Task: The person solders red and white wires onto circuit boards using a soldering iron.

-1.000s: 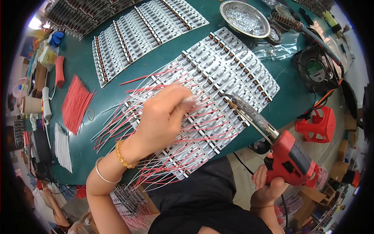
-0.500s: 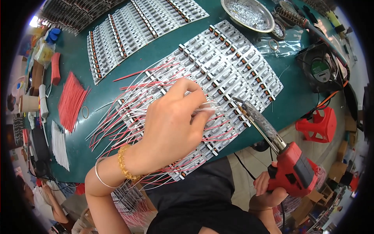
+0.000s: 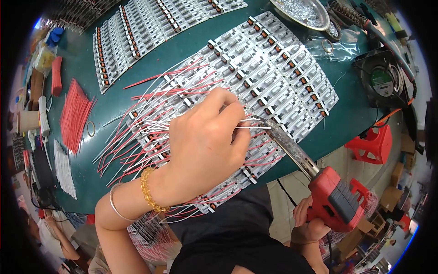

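Observation:
A panel of small circuit boards (image 3: 273, 68) lies on the green table, with red and white wires fanning off its left part. Over the panel, my left hand (image 3: 207, 132) pinches several thin white wires (image 3: 248, 123), their ends poking out past my fingertips. My right hand (image 3: 312, 219) is wrapped round the grip of a red and black soldering gun (image 3: 335, 198). The gun's dark tip (image 3: 264, 122) is at the ends of the white wires, close above the boards; whether it touches them I cannot tell.
Bundles of red wires (image 3: 75, 116) and white wires (image 3: 64, 169) lie at the left. Another board panel (image 3: 141, 36) is behind. A metal bowl of silvery bits (image 3: 303, 11) and a black fan (image 3: 383, 82) stand at the right. A red stool (image 3: 372, 146) is on the floor.
The soldering gun has moved left, bringing its tip to the white wires by my left fingers. My left hand keeps its pinch. The whole view has shifted slightly.

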Action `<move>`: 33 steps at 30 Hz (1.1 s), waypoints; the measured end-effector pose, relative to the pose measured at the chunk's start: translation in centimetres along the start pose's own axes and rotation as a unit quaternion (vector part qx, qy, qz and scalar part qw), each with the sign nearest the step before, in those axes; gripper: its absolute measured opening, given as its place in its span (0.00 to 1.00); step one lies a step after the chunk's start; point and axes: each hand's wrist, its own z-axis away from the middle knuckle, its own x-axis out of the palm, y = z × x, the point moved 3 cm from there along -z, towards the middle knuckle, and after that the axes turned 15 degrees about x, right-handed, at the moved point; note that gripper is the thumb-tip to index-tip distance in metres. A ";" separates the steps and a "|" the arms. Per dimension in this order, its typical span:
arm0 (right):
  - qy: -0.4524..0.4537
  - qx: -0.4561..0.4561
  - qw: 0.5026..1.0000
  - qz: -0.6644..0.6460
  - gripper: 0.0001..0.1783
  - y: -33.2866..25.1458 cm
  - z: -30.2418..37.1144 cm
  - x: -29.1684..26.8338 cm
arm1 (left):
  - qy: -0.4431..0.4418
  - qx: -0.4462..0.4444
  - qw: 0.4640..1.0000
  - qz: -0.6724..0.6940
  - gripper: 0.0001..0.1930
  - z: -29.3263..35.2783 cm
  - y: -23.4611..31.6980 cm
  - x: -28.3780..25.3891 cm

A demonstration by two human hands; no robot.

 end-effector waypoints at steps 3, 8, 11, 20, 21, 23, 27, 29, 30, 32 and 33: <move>0.008 -0.003 1.000 -0.008 0.44 -0.6 0.5 0.0 | 0.000 0.000 1.000 -0.001 0.04 0.1 -0.1 0.0; 0.021 -0.028 0.999 -0.026 0.48 -1.3 0.7 0.4 | 0.009 0.015 1.000 -0.010 0.04 0.1 0.0 0.0; 0.041 -0.006 0.999 -0.023 0.49 -1.5 0.7 0.7 | 0.015 0.011 1.000 -0.010 0.04 0.1 0.1 0.1; 0.008 -0.068 0.997 -0.041 0.47 -1.0 0.8 -0.1 | -0.023 -0.006 0.997 0.075 0.08 -0.1 0.5 -1.2; 0.052 -0.054 0.996 -0.039 0.48 -1.2 1.1 0.2 | -0.024 -0.006 0.997 0.075 0.08 0.1 0.5 -1.0; 0.095 -0.038 0.994 -0.037 0.49 -1.1 1.4 0.1 | -0.010 -0.007 0.997 0.071 0.07 0.4 0.6 -0.6; 0.016 -0.014 0.999 -0.035 0.51 -0.5 1.5 -0.4 | 0.007 0.026 0.999 0.017 0.07 0.7 1.1 0.2; 0.009 -0.013 0.999 -0.033 0.51 -0.5 1.5 -0.4 | 0.004 0.034 0.999 0.012 0.06 0.7 1.1 0.3; 0.013 -0.004 0.999 -0.029 0.49 -0.7 1.4 -0.3 | 0.004 0.033 0.999 0.012 0.06 0.7 1.0 0.3; 0.017 0.007 1.000 -0.024 0.48 -0.7 1.3 -0.2 | 0.001 0.040 0.999 0.006 0.05 0.8 1.0 0.4; 0.018 0.012 1.000 -0.016 0.46 -0.7 1.2 -0.2 | 0.001 0.038 0.999 0.006 0.05 0.8 1.0 0.4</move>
